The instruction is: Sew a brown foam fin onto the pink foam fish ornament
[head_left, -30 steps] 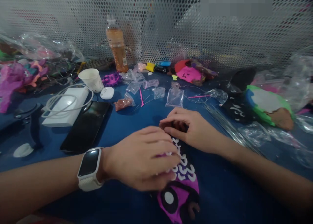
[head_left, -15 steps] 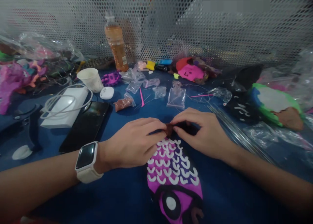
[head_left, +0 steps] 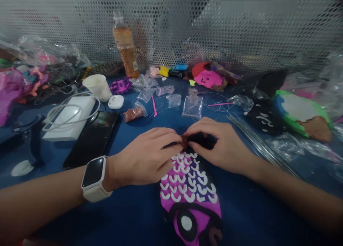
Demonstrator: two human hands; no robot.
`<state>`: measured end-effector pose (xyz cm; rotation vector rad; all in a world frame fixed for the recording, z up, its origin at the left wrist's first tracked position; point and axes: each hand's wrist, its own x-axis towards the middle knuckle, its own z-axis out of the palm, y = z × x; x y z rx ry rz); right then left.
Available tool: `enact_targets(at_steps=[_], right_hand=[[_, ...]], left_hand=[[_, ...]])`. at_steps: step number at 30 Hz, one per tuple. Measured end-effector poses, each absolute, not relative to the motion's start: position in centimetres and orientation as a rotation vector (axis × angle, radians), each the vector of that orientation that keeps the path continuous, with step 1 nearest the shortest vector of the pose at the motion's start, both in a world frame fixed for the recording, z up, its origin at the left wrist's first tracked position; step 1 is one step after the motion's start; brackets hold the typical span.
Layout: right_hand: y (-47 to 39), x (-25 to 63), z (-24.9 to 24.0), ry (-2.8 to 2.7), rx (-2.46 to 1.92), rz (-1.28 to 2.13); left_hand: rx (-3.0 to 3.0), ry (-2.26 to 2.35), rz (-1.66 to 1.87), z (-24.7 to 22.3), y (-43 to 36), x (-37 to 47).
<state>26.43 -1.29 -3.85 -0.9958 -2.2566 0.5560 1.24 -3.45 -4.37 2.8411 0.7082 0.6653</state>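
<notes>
Clock centred on the fish model, and we sweep the blue worktop from the left: crumpled purple clay out at ten o'clock, then a white box on that same line, a white cable looped over it. The black smartphone lies right beside that box, also at ten!

On the left wrist, a pale-strapped smartwatch. Past the white paper cup at half past ten, the bottle of amber drink stands at eleven, and nearer on that bearing, a small bag of brown clay.

Now the action! The left hand, at ten, has thumb and fingertips closed on a brown clay piece. That piece sits at twelve, right by the fish's narrow end; white scales run down the purple body, the big ringed eye towards six. From one o'clock the right hand pinches the same piece between thumb and forefinger, fingertips close to the left's.

Finishing right: thin metal rods at two, and beyond them a green-edged clay piece.
</notes>
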Motion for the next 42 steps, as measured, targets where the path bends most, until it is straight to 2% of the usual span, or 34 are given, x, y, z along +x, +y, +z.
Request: enact_targets(at_steps=[19,32,42], right_hand=[[-0.7,27.2,-3.7,-2.276,-0.989,0.657],[-1.6,27.4,-4.1,-2.4,-0.808,0.325],[-1.6,27.4,-4.4,-2.356,-0.764,0.369]], left_hand=[[2.639,0.777,0.543,-4.0,-3.2,1.1],[2.673,0.826,0.452,-3.8,-3.1,1.5],[2.594,0.764,0.524,-3.2,-3.1,1.6]])
